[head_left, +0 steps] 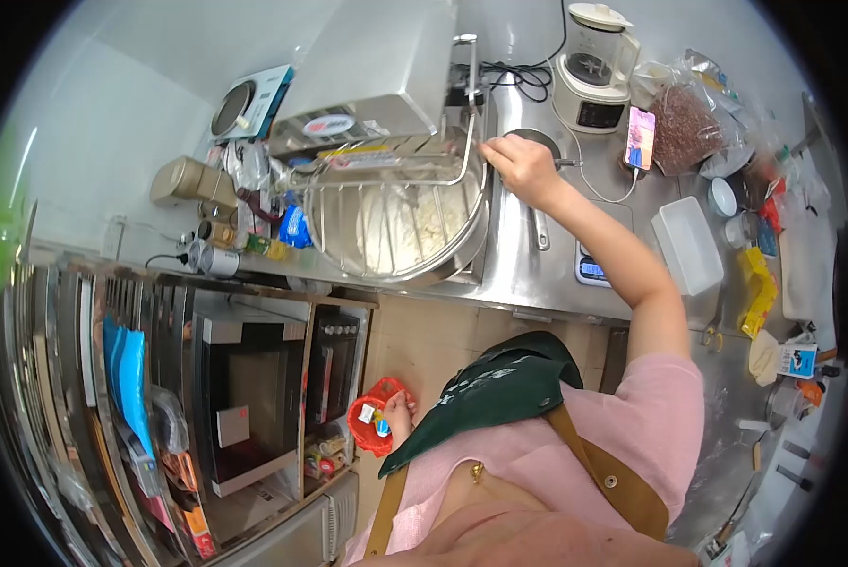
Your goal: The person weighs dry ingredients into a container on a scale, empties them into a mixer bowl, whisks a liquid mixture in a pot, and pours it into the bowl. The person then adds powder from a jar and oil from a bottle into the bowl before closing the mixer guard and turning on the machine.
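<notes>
My right hand (523,168) is closed on the edge of the wire guard (386,175) of a large stand mixer (376,76). Below the guard sits a round steel bowl (466,250) with pale flour or dough (410,227) inside, visible through the wires. My left hand (398,414) hangs low beside my apron, its fingers loosely bent and partly hidden, with no held thing visible. Below or just beyond it stands a red-lined bin (359,427) with wrappers in it; I cannot tell whether they touch.
Along the steel counter are a black pan (534,142), a digital scale (591,268), a white tub (686,246), a lit phone (640,139) on a cable and a blender (594,71). A bag of brown granules (684,132) lies behind. An oven (254,397) stands under the counter at left.
</notes>
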`<state>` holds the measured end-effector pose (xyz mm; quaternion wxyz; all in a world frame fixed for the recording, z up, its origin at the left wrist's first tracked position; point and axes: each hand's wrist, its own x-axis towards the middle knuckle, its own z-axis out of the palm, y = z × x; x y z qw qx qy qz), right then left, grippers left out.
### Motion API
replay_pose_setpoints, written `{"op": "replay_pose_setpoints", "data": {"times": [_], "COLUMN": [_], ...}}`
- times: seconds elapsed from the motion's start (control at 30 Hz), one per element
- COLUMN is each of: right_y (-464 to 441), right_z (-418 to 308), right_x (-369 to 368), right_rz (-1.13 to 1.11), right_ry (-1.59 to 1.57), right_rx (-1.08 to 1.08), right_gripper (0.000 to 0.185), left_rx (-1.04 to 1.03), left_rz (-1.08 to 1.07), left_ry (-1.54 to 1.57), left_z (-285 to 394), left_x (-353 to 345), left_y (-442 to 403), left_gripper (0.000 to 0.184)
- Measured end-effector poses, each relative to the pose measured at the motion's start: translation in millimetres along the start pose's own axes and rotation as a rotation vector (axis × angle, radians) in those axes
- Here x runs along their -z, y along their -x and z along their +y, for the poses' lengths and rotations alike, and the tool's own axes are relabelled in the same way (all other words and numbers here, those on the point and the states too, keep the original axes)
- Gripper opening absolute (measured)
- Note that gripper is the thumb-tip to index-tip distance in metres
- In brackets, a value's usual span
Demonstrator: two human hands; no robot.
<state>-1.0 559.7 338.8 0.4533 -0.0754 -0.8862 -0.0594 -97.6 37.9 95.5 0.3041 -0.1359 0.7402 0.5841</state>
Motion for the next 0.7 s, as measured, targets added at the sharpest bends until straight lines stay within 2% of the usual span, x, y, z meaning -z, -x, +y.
{"op": "replay_pose_setpoints", "data": {"times": [0.1,0.13,0.23,0.27,0.37,0.4,0.53,0.63,0.7], "right_y": [10.3,18.0,24.2,29.4,36.7,34.6,29.0,26.7,26.5], "right_z": [23.0,33.7,64.6,75.8,93.6,93.0,89.2,91.8,91.0], "right_x": [-12.2,-24.3,-69.3,-88.4,-137.9,-141.5,-146.2,-148.7,-145.4], "right_rz": [0.201,0.112,0.159,0.127,0.242,0.239,0.216,0.266,0.231], "right_ry": [-0.098,-0.227,-0.477,-0.458,-0.413,-0.507,-0.753,-0.759,-0.672], "right_rx": [-0.261,-0.528,-0.883,-0.886,-0.846,-0.897,-1.021,-0.962,-0.923], "right_gripper": [0.024,0.031,0.039,0.048,0.047,0.047,0.047,0.045,0.046], "left_rx": [-0.032,-0.067,-0.054,-0.091,-0.092,-0.176,-0.194,-0.089,-0.12], "left_rz": [0.04,0.045,0.063,0.092,0.073,0.099,0.092,0.165,0.102], "left_ry": [-0.093,-0.118,-0.17,-0.228,-0.361,-0.358,-0.472,-0.564,-0.526], "left_z": [21.7,28.4,38.9,38.2,31.7,20.7,0.0,-6.8,6.1], "left_x": [-16.8,-22.2,-32.3,-34.1,-28.7,-26.1,-23.3,-23.0,4.0], "left_y": [2.1,6.7,6.8,5.0,-4.5,-10.5,-14.1,-17.1,-21.4], "left_gripper": [0.017,0.017,0.016,0.017,0.018,0.019,0.019,0.02,0.02]}}
